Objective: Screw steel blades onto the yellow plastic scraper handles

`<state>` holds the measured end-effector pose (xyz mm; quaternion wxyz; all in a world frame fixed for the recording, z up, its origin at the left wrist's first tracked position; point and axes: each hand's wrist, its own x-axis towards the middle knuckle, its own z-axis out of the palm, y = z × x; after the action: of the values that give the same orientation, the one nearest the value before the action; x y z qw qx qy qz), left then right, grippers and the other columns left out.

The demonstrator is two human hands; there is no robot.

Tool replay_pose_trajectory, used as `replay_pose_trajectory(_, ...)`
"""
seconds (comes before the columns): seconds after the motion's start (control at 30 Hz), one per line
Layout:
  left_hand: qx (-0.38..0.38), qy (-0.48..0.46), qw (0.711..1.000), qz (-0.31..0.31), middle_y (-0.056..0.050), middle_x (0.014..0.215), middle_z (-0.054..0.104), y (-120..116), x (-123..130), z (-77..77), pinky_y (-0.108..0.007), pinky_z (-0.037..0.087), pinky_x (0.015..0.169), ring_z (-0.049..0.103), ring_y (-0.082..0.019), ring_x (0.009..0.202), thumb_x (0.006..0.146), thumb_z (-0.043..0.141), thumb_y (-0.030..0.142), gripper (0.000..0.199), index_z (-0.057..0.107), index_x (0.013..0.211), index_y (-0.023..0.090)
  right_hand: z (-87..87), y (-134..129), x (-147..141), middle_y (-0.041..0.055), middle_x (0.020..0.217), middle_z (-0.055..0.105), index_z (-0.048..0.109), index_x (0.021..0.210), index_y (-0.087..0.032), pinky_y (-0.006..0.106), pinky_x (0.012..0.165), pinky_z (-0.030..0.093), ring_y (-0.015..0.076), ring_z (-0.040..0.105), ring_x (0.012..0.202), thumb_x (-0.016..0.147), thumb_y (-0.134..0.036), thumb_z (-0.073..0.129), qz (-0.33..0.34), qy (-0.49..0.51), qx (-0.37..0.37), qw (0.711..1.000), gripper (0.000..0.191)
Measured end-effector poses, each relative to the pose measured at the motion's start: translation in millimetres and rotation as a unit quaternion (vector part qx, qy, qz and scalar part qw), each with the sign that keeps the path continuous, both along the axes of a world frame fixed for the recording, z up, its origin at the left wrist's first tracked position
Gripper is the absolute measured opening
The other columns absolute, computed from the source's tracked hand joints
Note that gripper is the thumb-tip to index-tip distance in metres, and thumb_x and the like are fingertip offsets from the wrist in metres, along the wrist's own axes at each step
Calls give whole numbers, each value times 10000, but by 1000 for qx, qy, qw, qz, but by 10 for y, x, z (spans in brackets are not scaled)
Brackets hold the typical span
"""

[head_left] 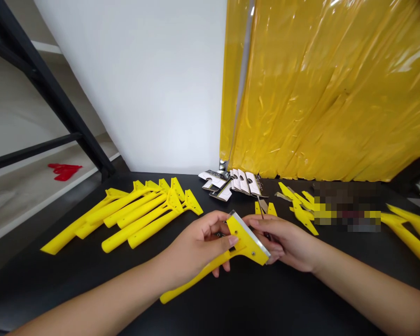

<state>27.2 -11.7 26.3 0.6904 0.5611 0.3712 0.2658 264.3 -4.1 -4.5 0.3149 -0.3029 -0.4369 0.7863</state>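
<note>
Here's the yellow scraper (245, 245) gripped in the left hand (196, 247), fingers curled round its head, steel blade (250, 234) facing right. The right hand (283, 245) pinches a thin metal shaft (261, 208) just beside the blade, above the black table (301, 298).

The left forearm (91, 298) and right forearm (367, 289) are showing bare to the picture's edge, while the left hand (196, 247) and right hand (283, 245) are showing slim fingers (nails trimmed short).

Black table (70, 284) with yellow plastic scrapers (136, 208)
</note>
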Motion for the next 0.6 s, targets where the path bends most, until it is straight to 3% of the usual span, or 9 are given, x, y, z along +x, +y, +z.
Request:
replay_pose_trajectory(0.17, 18, -1, 1000, 16, -14, 1046, 640, -7, -12, -8, -193, 494, 461, 679, -111, 632, 929, 720, 379, 305, 588, 1151, 218, 20, 11, 29, -110, 434, 332, 735, 1096, -164, 217, 430, 221, 75, 185, 410, 1002, -445, 624, 6, -10, 9, 1000, 316)
replay_pose_trajectory(0.33, 31, -16, 999, 13, -11, 903, 681, 1, -40, 13, -195, 519, 498, 708, -140, 672, 939, 720, 409, 254, 627, 1006, 182, 105, -23, 41, -113, 452, 298, 740, 1104, -152, 230, 458, 200, 72, 152, 443, 985, -465, 641, -13, -49, 25, 998, 349)
replay_pose_trajectory(0.47, 25, -36, 997, 69, -5, 833, 673, 49, -68, 25, -208, 537, 516, 709, -152, 687, 938, 731, 410, 258, 629, 976, 176, 150, -14, 34, -96, 562, 317, 707, 1090, -191, 245, 486, 209, 86, 209, 495, 1005, -497, 602, -111, -98, 85, 985, 334)
replay_pose_trajectory(0.6, 31, -69, 988, 135, 10, 795, 648, 119, -106, 33, -225, 551, 523, 704, -159, 694, 935, 741, 406, 255, 603, 930, 191, 187, 64, 130, -39, 763, 486, 630, 1027, -254, 250, 526, 265, 119, 366, 616, 1002, -527, 614, -225, -174, 174, 943, 275)
